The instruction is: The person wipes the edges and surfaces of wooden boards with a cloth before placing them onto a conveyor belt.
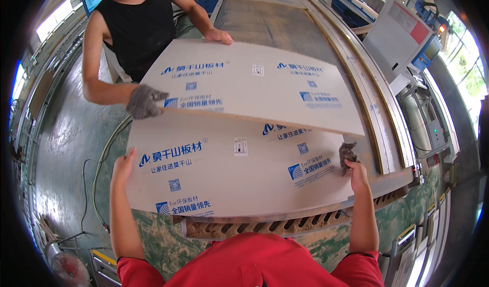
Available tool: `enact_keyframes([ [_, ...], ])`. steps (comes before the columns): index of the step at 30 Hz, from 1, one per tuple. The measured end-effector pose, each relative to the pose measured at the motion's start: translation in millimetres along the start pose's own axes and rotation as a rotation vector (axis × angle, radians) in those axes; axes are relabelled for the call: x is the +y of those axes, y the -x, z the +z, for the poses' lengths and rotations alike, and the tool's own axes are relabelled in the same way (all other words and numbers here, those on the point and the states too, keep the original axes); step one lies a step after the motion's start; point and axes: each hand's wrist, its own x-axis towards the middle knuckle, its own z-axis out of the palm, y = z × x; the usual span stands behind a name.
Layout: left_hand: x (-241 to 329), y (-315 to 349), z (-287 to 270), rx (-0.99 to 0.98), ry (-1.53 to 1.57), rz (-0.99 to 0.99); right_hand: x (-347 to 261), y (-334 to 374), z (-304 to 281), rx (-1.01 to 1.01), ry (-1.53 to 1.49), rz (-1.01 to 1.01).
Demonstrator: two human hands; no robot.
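A white printed board panel (214, 159) lies in front of me, and its near edge faces my red shirt. My left hand (124, 166) grips its left edge. At the right edge, my right hand (357, 174) is closed on a crumpled dark grey cloth (347, 157), possibly a work glove, pressed against the panel. A second white panel (244, 91) overlaps the far part of the first and is tilted. A co-worker's gloved hand (146, 102) holds that panel's left corner, and their bare hand (218, 36) rests on its far edge.
Beneath the panels is a long machine bed (260, 19) with rails (351, 73) along its right side. A grey control cabinet (402, 37) stands at the right. A hose (102, 180) runs over the green floor at left, near a fan (70, 271).
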Motion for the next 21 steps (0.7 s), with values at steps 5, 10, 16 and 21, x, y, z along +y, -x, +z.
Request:
enact_keyframes([
  [5, -38.7, 10.7, -38.9, 0.066, 0.240, -0.009, -19.0, 59.9, -17.4, 0.236, 0.113, -0.024],
  [10, -96.5, 49.2, -49.0, 0.424, 0.537, 0.145, -20.5, 132.6, -37.4, 0.522, 0.055, -0.037],
  [16, -42.2, 180.0, 6.1, 0.570, 0.483, 0.625, 17.8, 132.7, -53.7, 0.414, 0.045, -0.082],
  [21, 38.2, 234.4, 47.0, 0.067, 0.326, 1.202, 2.6, 150.1, 21.2, 0.299, 0.194, -0.166],
])
